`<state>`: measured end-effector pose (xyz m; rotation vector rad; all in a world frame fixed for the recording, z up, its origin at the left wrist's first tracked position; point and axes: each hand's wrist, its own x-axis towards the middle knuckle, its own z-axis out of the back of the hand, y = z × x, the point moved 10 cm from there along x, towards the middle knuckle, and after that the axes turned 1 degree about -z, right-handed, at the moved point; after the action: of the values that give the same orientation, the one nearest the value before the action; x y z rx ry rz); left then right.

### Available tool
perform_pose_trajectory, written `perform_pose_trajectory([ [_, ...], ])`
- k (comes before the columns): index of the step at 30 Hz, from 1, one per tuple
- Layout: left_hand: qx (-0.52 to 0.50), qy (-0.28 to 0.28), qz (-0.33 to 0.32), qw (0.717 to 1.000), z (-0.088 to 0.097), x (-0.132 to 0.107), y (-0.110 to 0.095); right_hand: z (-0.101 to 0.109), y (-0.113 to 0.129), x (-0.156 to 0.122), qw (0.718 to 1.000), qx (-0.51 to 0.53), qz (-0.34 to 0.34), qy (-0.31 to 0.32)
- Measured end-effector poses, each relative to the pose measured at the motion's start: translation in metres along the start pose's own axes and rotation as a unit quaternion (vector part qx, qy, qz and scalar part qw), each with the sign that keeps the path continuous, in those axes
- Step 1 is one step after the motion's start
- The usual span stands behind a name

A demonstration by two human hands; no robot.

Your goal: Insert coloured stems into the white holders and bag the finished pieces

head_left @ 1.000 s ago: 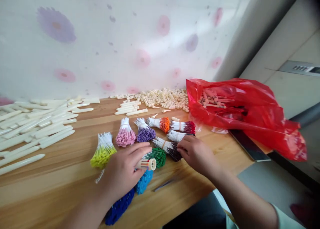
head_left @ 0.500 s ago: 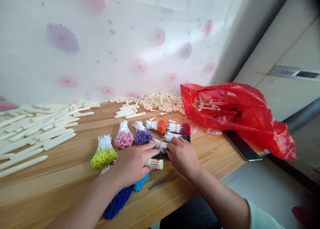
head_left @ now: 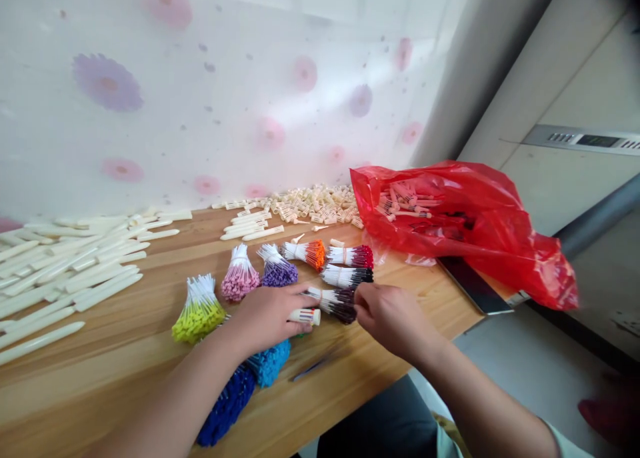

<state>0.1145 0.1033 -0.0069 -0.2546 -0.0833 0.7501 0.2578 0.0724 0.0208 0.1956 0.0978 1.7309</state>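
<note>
My left hand (head_left: 273,318) is closed around a white multicolour pen barrel (head_left: 305,317) whose slotted end points right. Its fingertips reach the white end of a dark brown refill bundle (head_left: 334,303). My right hand (head_left: 387,315) is pinched at that bundle's dark end; what sits between the fingers is hidden. Around them lie rubber-banded refill bundles: pink (head_left: 241,275), purple (head_left: 278,268), orange (head_left: 306,253), red (head_left: 351,255), black (head_left: 347,276) and yellow-green (head_left: 197,311). Light blue (head_left: 270,363) and dark blue (head_left: 227,405) bundles lie partly under my left arm.
Long white pen tubes (head_left: 75,265) are heaped at the left. Small slotted parts (head_left: 320,201) pile along the flowered wall sheet. A red plastic bag (head_left: 480,218) with pen parts lies at the right, over a dark phone-like slab (head_left: 473,285). A thin dark strip (head_left: 307,370) lies near the table's front.
My right hand has drawn back to the right from over the brown bundle, uncovering its dark ends. My left hand still holds the pen barrel. The whole view has shifted slightly.
</note>
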Motion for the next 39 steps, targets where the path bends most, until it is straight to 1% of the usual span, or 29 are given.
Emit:
perform_pose_trajectory([
  [3, -0.026, -0.015, 0.011, 0.999, 0.001, -0.002, 0.006, 0.013, -0.016, -0.004, 0.998, 0.054, -0.024, 0.002],
  [5, -0.038, -0.042, 0.017, 0.998, 0.009, -0.003, 0.005, 0.017, -0.021, -0.001, 0.99, 0.135, -0.031, -0.015],
  [6, -0.042, -0.058, 0.014, 0.997, 0.014, -0.003, 0.002, 0.015, -0.023, 0.002, 0.982, 0.185, -0.036, -0.024],
  [8, -0.041, -0.079, -0.009, 0.996, 0.024, -0.003, -0.011, 0.006, -0.027, 0.009, 0.959, 0.277, -0.046, -0.036],
  [10, -0.023, -0.071, -0.042, 0.996, 0.027, 0.0, -0.028, -0.008, -0.03, 0.014, 0.94, 0.334, -0.059, -0.043],
  [12, 0.009, -0.053, -0.058, 0.997, 0.025, 0.004, -0.04, -0.024, -0.031, 0.017, 0.923, 0.375, -0.074, -0.048],
  [15, 0.047, -0.029, -0.051, 0.997, 0.018, 0.009, -0.045, -0.041, -0.029, 0.015, 0.897, 0.429, -0.084, -0.056],
  [17, 0.063, -0.017, -0.044, 0.997, 0.012, 0.012, -0.043, -0.044, -0.03, 0.009, 0.889, 0.444, -0.088, -0.066],
  [20, 0.073, -0.009, -0.038, 0.997, 0.007, 0.013, -0.039, -0.035, -0.044, -0.003, 0.889, 0.435, -0.106, -0.093],
  [23, 0.046, -0.008, -0.039, 0.998, 0.006, 0.011, -0.032, -0.015, -0.068, -0.019, 0.892, 0.42, -0.127, -0.111],
  [24, 0.023, -0.02, -0.043, 0.999, 0.009, 0.01, -0.03, -0.008, -0.073, -0.023, 0.892, 0.418, -0.129, -0.111],
  [26, -0.053, -0.078, -0.054, 0.994, 0.025, 0.003, -0.026, 0.005, -0.074, -0.027, 0.895, 0.418, -0.115, -0.103],
  [27, -0.107, -0.12, -0.065, 0.985, 0.037, -0.003, -0.025, 0.011, -0.068, -0.028, 0.898, 0.418, -0.099, -0.095],
  [29, -0.229, -0.19, -0.09, 0.95, 0.059, -0.017, -0.024, 0.023, -0.046, -0.025, 0.906, 0.413, -0.051, -0.082],
  [31, -0.327, -0.225, -0.111, 0.911, 0.074, -0.029, -0.024, 0.033, -0.014, -0.019, 0.908, 0.412, 0.009, -0.073],
  [32, -0.354, -0.238, -0.116, 0.897, 0.079, -0.035, -0.024, 0.037, 0.003, -0.015, 0.907, 0.415, 0.039, -0.067],
  [34, -0.371, -0.26, -0.11, 0.885, 0.085, -0.045, -0.02, 0.043, 0.035, -0.007, 0.9, 0.422, 0.094, -0.051],
  [36, -0.364, -0.281, -0.094, 0.883, 0.087, -0.055, -0.012, 0.047, 0.063, 0.002, 0.895, 0.421, 0.14, -0.036],
  [39, -0.361, -0.289, -0.057, 0.885, 0.082, -0.064, 0.007, 0.05, 0.093, 0.017, 0.892, 0.411, 0.183, -0.029],
])
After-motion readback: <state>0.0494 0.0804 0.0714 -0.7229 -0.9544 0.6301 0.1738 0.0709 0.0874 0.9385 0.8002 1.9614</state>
